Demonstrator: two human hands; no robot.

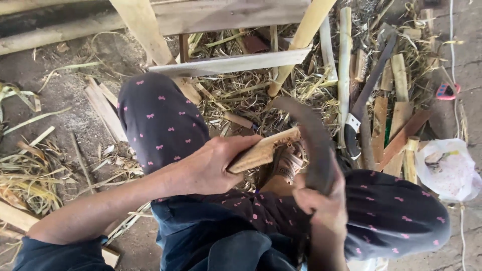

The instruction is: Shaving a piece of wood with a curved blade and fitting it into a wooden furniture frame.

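My left hand [213,168] grips a short flat piece of split wood [263,149], pale and rough on its upper face, held out over my knees. My right hand [324,203] is closed around the handle of a dark curved blade [311,135], a sickle-like knife whose tip arcs up and left above the wood piece. The blade's inner edge sits against the far end of the wood. My legs in dark trousers with pink bows [160,120] frame the work, and a sandalled foot [287,165] shows beneath the wood.
A second long dark knife with a white collar [361,108] lies on the ground at right among split wood slats [399,115]. Bamboo poles and a wooden frame [231,62] stand ahead. A white plastic bag [447,168] lies far right. Dry husks litter the floor.
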